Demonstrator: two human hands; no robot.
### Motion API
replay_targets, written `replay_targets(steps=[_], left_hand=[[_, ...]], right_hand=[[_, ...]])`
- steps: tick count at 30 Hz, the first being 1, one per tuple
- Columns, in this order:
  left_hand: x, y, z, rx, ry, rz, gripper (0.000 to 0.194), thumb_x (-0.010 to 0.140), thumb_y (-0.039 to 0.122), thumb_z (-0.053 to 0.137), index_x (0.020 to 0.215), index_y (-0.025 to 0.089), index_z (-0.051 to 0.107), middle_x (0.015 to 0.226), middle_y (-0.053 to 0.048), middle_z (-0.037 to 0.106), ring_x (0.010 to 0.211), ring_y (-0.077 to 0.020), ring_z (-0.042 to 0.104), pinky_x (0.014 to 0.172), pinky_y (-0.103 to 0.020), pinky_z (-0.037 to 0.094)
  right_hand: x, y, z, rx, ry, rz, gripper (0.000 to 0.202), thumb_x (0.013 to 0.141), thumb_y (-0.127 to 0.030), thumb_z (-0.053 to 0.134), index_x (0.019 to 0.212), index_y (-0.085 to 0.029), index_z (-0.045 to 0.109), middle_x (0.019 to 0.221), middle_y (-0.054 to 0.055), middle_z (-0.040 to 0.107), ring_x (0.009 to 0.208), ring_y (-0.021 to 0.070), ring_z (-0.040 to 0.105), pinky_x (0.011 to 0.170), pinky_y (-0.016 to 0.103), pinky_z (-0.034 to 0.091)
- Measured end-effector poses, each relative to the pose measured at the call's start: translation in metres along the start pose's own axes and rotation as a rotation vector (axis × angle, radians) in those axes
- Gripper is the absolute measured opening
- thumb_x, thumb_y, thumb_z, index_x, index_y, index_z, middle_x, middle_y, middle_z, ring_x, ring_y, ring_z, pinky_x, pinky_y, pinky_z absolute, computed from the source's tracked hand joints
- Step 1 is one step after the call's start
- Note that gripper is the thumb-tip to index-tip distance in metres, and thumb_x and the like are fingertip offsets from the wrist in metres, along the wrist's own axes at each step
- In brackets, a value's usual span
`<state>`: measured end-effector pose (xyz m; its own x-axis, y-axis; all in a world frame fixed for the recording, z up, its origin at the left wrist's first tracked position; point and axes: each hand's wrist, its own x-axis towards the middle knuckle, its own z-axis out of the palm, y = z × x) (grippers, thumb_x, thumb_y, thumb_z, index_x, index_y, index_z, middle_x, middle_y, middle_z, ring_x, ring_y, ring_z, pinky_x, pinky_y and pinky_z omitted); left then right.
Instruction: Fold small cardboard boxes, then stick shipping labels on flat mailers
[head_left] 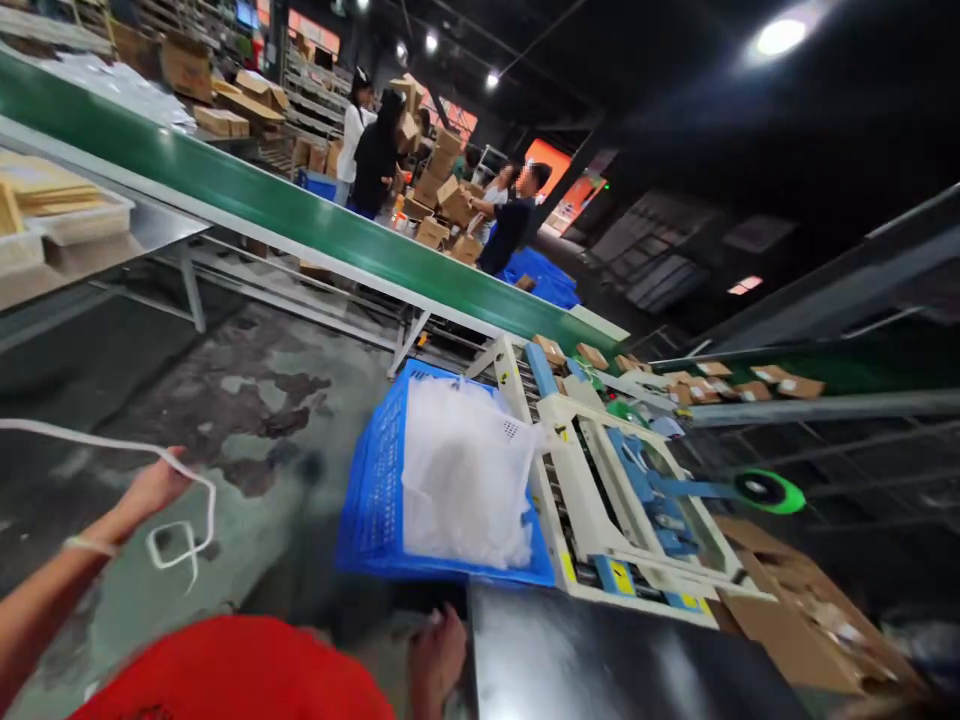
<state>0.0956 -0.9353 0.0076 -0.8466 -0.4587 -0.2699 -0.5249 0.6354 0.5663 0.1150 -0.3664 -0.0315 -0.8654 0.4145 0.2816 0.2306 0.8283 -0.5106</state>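
Observation:
A white strap [90, 434] runs in from the left edge to my left hand [156, 484], which is closed on it; its loose end curls below the fingers. Low in the view, my right hand [437, 650] is beside the left edge of a dark shiny table [600, 650]. Its fingers look curled, but blur hides whether they hold anything. Just beyond this hand stands a blue crate [375, 480] heaped with white translucent plastic bags [465, 470].
A cream and blue roller machine [585, 480] adjoins the crate on the right. A green conveyor [300, 210] crosses behind, with small cartons at its right. An open cardboard box [795, 620] is at lower right. People [379, 150] stand among boxes beyond the conveyor. A metal table [150, 235] is at left.

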Motion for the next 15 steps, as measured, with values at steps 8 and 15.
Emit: replay_targets(steps=[8,15], left_hand=[[0.127,-0.036,-0.025,-0.352,0.031,-0.054,0.063,0.082,0.038,0.060,0.142,0.018,0.060,0.109,-0.013,0.085,0.100,-0.0310,0.083,0.096,-0.041,0.063],[0.235,-0.121,-0.086,-0.505,0.195,-0.266,0.063,0.074,0.044,0.067,0.131,0.018,0.064,0.091,-0.008,0.080,0.093,-0.0321,0.080,0.088,-0.039,0.062]], right_hand=[[0.037,-0.230,0.220,0.272,-0.554,-0.221,0.064,0.083,-0.085,0.040,0.110,-0.039,0.075,0.087,0.019,0.076,0.089,0.0446,0.083,0.088,0.058,0.066],[0.155,-0.465,0.403,-0.111,-0.900,-0.635,0.040,0.085,-0.026,0.061,0.121,-0.021,0.076,0.071,0.006,0.074,0.091,0.0351,0.085,0.087,0.041,0.065]])
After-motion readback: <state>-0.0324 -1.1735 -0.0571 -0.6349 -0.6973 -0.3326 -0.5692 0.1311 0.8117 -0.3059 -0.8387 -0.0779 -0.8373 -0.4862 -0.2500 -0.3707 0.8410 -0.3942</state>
